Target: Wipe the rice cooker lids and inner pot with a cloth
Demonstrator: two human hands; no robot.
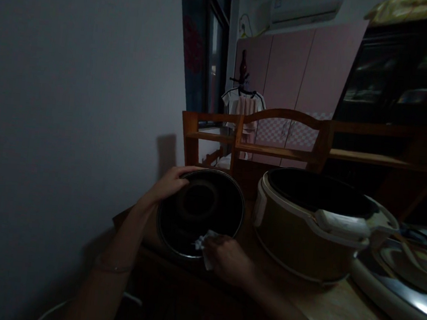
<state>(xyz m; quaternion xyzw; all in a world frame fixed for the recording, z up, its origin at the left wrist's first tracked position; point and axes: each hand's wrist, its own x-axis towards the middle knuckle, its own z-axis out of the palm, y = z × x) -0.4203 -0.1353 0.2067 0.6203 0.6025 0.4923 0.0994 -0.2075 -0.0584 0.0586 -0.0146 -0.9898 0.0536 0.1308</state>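
Note:
A round dark inner pot point(198, 201) with a shiny rim is tilted so that its inside faces me. My left hand point(171, 182) grips the pot's upper left rim, thumb inside and fingers behind. At the lower right of the rim, my right hand point(227, 257) is closed on a crumpled white tissue point(207, 242), which touches the pot's inner edge. Just right of the pot stands a large cooker body point(299, 244) with a pale rim and handle, its top uncovered and its inside dark.
A shiny round lid point(406, 279) lies at the right on the table point(329, 312). Behind the cooker rises a wooden shelf rack point(282, 151). The wall point(91, 93) is close on the left, and a white cord point(51, 311) hangs at lower left.

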